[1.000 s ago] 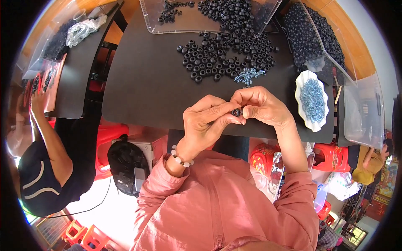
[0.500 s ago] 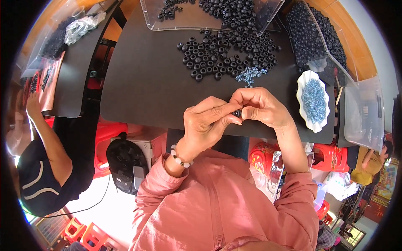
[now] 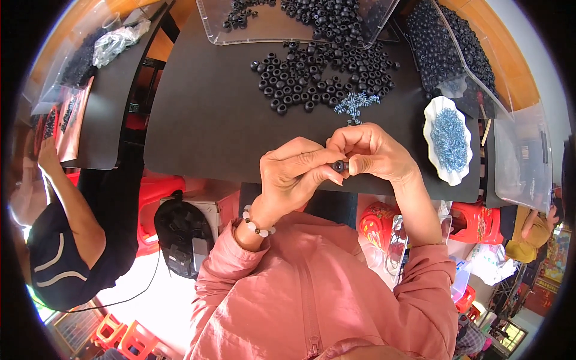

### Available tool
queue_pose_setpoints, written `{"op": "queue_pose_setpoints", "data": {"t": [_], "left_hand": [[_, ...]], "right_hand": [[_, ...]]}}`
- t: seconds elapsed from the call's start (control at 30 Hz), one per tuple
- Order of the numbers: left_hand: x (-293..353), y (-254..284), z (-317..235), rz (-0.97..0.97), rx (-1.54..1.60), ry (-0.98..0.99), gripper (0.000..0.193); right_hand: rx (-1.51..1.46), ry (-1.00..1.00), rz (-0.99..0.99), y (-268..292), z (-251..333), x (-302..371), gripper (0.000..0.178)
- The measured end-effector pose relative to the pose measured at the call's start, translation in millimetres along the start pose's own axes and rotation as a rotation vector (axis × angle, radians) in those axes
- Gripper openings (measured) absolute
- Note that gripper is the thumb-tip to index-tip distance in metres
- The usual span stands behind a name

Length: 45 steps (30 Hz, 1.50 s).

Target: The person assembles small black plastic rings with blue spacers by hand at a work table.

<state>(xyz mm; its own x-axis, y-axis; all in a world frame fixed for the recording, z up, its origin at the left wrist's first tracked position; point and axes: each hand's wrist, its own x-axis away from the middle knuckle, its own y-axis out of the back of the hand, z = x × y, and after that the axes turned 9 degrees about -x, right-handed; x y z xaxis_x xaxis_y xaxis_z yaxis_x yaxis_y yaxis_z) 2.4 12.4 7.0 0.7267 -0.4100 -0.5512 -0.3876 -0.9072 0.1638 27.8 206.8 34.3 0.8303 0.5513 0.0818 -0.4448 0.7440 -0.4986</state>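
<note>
Bead, black and rounded, is near the edge of the dark table: left hand pinches it between thumb and fingers; right hand curls against its right side (own grip hidden, cannot be told). Brace both fingertips lightly, leaving the exposed face uncovered.

Against the earlier pictures, the black bead between the hands sits slightly lower, nearer the person, and more of it shows. The left thumb tip has eased down and leftward from the right thumb. At far left, a co-worker's hand has drawn slightly back.
</note>
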Motion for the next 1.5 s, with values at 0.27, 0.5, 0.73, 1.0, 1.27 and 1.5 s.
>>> {"op": "queue_pose_setpoints", "data": {"t": [0.27, 0.5, 0.73, 1.0, 1.27, 1.5], "left_hand": [[2.6, -1.3, 2.5, -0.045, -0.019, -0.036, 0.021], [6.1, -3.7, 6.0, -0.044, -0.146, -0.057, 0.032], [6.9, -6.2, 5.0, -0.030, -0.150, -0.030, 0.033], [1.4, -0.5, 1.9, -0.012, -0.104, -0.105, 0.023], [4.0, 1.0, 2.7, 0.001, -0.140, -0.127, 0.021], [2.1, 0.8, 2.1, -0.005, -0.073, -0.106, 0.018]], "right_hand": [[-0.047, -0.039, -0.095, -9.3, -2.0, -4.0, 0.041], [0.032, -0.018, -0.067, -5.3, -5.0, -0.1, 0.038], [0.019, -0.007, -0.090, -4.3, -7.2, 0.9, 0.034], [-0.028, 0.014, -0.066, -7.2, -6.6, 2.6, 0.035], [-0.007, 0.014, -0.015, -9.3, -7.6, 1.0, 0.032], [-0.048, 0.056, -0.065, -11.9, -11.5, -1.3, 0.036]]}}
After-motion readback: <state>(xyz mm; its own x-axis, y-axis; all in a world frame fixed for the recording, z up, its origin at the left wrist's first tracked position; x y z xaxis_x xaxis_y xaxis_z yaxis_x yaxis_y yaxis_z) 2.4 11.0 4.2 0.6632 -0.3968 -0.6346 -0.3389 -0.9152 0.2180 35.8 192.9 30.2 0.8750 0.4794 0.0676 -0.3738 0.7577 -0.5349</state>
